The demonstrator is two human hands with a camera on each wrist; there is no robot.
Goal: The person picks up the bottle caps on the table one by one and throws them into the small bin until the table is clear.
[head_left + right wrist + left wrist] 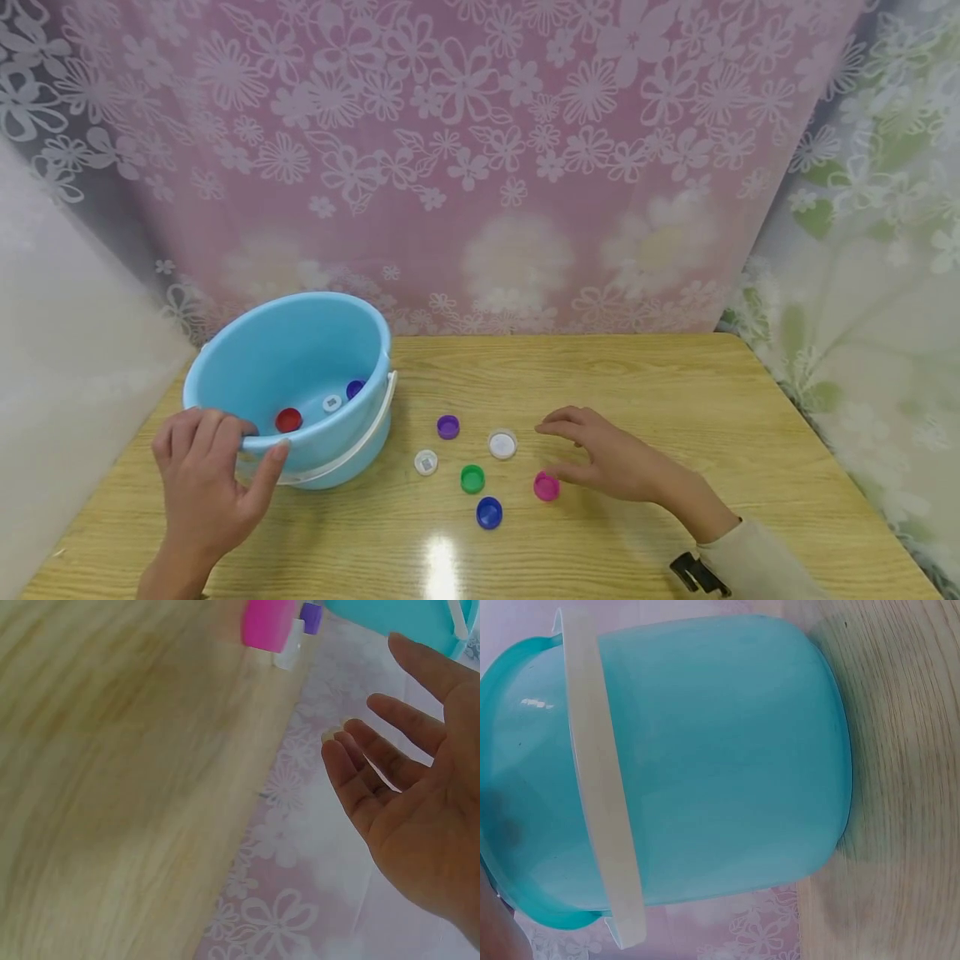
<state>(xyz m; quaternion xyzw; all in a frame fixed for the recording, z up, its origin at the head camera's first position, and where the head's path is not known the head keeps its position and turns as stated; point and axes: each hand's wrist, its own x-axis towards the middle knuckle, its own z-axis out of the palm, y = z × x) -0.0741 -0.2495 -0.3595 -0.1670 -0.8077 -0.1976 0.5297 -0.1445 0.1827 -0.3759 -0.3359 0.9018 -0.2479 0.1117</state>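
Observation:
My left hand (pixel 206 483) grips the near rim of a light blue bucket (pixel 300 342), thumb outside and fingers over the edge. Inside the bucket lie a red bottle cap (pixel 288 420), a white cap (pixel 332 403) and a dark blue cap (pixel 355 388). My right hand (pixel 618 458) holds nothing, its fingers loosely spread. Its thumb overlaps the edge of a pink cap (pixel 547 487) in the head view. Left of that hand lie a white cap (pixel 502 445), a green cap (pixel 472 479) and a blue cap (pixel 490 513). Closer to the bucket are a purple cap (pixel 448 427) and another white cap (pixel 426 462).
The bucket's white handle (pixel 604 780) hangs down along its outer side. Everything stands on a wood-grain table (pixel 637 375). A pink flowered curtain (pixel 510 167) hangs behind the table's far edge, and a pale leafy cloth (pixel 885 333) borders its right side.

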